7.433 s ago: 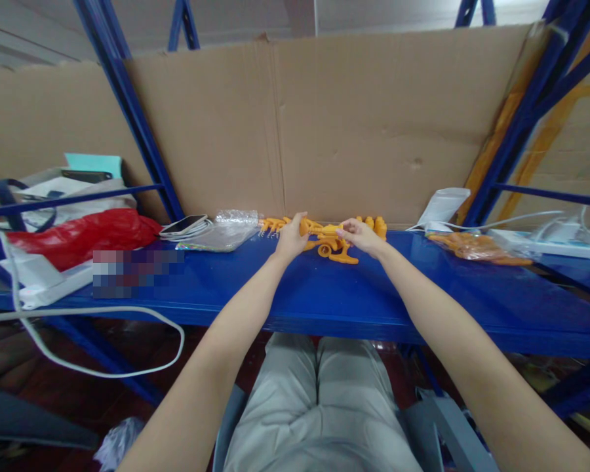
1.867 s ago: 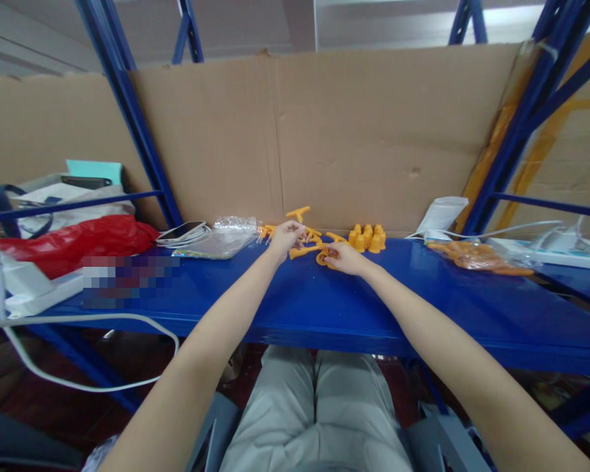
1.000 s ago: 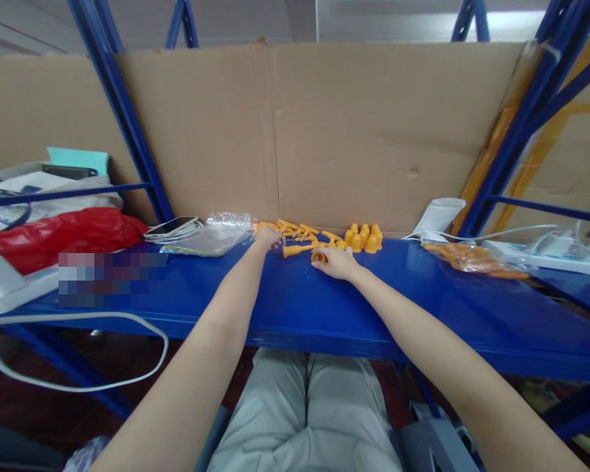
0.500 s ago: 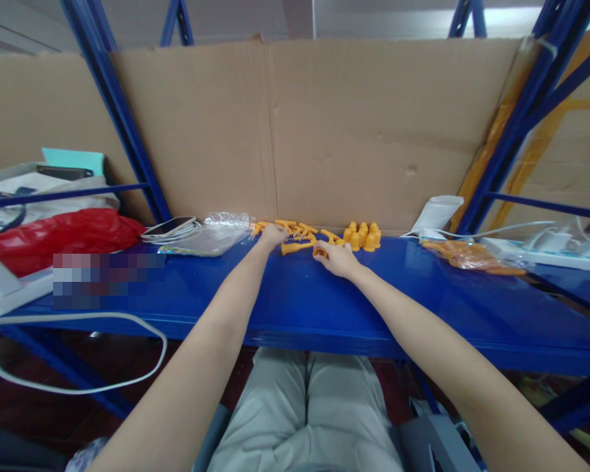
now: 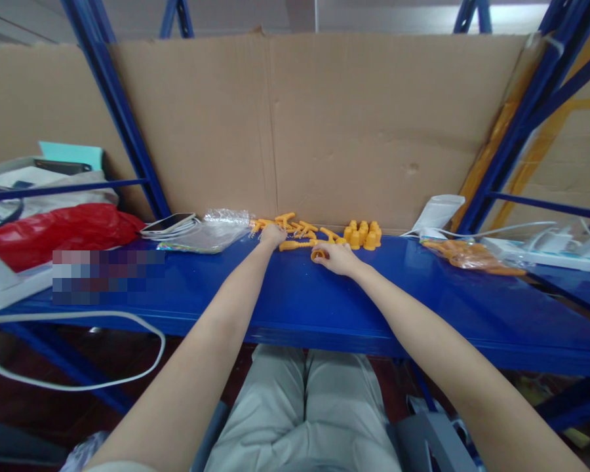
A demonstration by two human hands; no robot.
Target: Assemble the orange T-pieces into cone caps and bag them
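Observation:
My right hand is closed around an orange plastic cup-shaped piece, its round opening facing me. Over a loose heap of orange branched plastic pieces reaches my left hand. Its fingers are curled and partly hidden, and an orange plastic piece sticks up tilted at the fingertips. Between the two hands a long orange piece lies on the blue shelf. Just right of my right hand stands a group of several upright orange cups.
A cardboard sheet closes off the back. To the left lie a clear plastic bag, a phone and a red bag. At right are a bagged orange bundle and a white power strip with cables.
The orange piece at my left fingertips has risen and tilted upward. The long piece between the hands has turned slightly. My right hand has tipped the cup's opening more toward me.

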